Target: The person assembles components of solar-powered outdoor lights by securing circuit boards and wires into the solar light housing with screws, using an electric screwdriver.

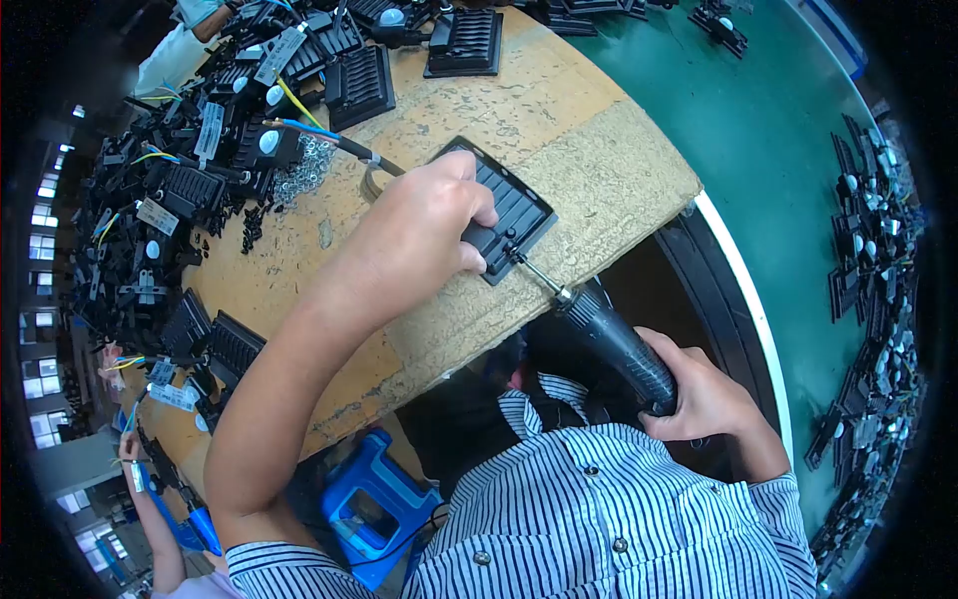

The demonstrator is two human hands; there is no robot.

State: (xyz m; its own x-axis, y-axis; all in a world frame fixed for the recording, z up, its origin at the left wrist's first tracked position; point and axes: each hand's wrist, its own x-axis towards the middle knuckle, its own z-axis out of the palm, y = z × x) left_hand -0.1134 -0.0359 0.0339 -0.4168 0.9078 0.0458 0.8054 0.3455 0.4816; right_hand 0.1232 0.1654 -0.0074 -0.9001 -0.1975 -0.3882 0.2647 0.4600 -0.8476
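My left hand [434,215] is closed on a black finned floodlight housing [516,208], pressing it to the worn wooden table near the front edge. A grey cable [349,148] with blue, brown and yellow-green wire ends runs from behind this hand toward the back left. In my right hand [699,384] is a black electric screwdriver [619,344], gripped round its lower body. Its thin metal bit points up and left and meets the near corner of the housing, by a small black bracket. Whether a screw sits under the tip is too small to tell.
Several black floodlights [190,190] with labels and wires are heaped on the left. Loose silver washers [304,165] and black screws [254,225] lie beside them. A green conveyor belt [758,170] carries more lights on the right. A blue stool [374,499] stands below; another person's arm [155,519] shows lower left.
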